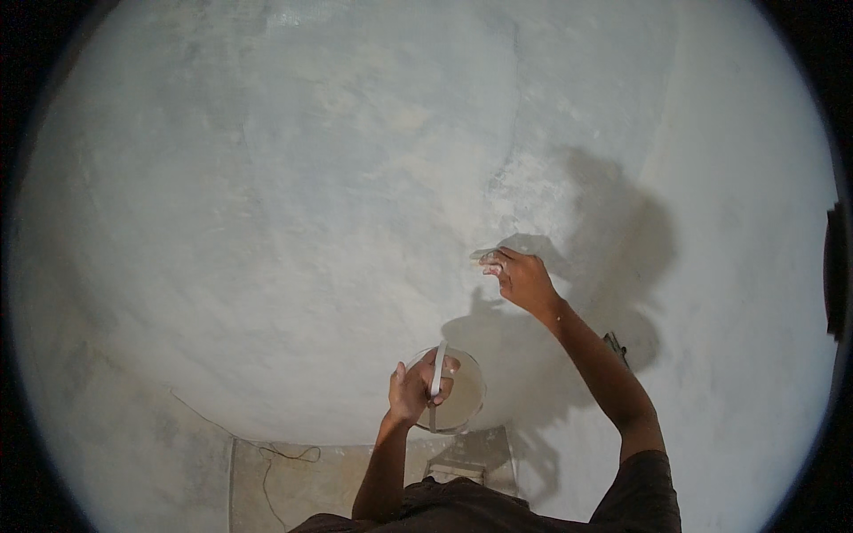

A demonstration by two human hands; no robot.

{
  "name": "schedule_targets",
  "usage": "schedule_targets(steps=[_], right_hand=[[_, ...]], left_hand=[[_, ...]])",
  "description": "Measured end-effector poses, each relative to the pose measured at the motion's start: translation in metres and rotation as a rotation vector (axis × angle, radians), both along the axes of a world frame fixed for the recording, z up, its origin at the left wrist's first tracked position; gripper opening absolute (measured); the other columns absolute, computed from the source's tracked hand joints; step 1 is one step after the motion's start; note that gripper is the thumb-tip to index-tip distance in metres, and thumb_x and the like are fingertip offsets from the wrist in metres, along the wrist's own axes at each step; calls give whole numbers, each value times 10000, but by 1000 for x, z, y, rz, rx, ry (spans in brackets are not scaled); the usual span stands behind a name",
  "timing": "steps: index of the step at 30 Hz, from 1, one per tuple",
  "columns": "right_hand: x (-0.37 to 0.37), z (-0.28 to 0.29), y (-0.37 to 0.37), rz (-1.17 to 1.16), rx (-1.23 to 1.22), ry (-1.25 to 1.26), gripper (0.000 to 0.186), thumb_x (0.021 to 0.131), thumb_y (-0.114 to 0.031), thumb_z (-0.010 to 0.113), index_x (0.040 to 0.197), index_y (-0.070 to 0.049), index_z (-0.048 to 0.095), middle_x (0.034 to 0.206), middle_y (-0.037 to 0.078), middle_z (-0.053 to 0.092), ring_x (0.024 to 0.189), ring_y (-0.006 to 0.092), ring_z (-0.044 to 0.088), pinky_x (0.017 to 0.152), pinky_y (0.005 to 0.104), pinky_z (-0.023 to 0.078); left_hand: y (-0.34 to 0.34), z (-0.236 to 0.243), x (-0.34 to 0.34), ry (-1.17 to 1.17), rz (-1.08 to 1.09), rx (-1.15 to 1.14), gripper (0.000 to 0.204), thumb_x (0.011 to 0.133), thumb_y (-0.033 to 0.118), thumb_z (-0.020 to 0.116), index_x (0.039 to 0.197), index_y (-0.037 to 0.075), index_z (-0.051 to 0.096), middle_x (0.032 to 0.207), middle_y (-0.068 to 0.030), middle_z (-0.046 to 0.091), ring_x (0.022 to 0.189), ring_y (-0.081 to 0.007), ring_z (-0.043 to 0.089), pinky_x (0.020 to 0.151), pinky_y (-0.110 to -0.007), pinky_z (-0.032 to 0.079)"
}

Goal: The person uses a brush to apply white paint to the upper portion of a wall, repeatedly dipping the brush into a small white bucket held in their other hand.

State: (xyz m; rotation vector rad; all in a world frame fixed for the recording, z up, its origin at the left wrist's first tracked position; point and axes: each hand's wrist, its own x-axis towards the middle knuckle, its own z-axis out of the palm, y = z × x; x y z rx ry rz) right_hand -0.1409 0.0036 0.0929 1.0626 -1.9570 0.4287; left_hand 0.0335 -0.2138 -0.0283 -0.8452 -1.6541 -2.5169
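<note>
My left hand is closed around the pale strap-like handle of a round, light-coloured bucket, low in front of my body. The bucket seems to hold pale, cloudy material. Higher up and to the right, my right hand grips a thin, flat scraper close to the wall. White paste smears its fingertips. Most of the scraper is hidden by the fingers, and contact with the wall is unclear. Before me the wall is patchy grey-white, with rougher whitish marks just above my right hand.
Another pale wall meets this one at a corner on the right. Beside my right forearm, a small dark fitting sits on the wall. A dark object stands at the far right rim. On the floor lie a thin cable and a box-like thing.
</note>
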Motion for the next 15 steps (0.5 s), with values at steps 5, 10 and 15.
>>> schedule_targets(steps=[5,10,15], right_hand=[[-8,92,-6,164,-141,46,184,867,39,588,979,-34,715,992,129,720,869,277,701,799,380,552],[31,203,-6,137,-298,245,243,873,42,604,1094,-28,680,1087,117,710,996,263,697,890,352,560],[7,176,-5,57,-147,518,249,876,-7,629,1114,-60,678,1198,106,674,1034,244,688,826,326,587]], left_hand=[[3,1,-1,-44,29,-31,1226,737,926,287,1394,-106,366,999,-72,526,543,-117,390,474,-245,297],[1,-2,-1,-30,58,-38,1183,762,911,283,1360,-104,392,1002,-78,530,533,-113,396,451,-236,287],[1,-7,-3,-20,81,-13,1137,782,900,262,1295,-100,430,992,-88,531,515,-102,397,426,-233,281]])
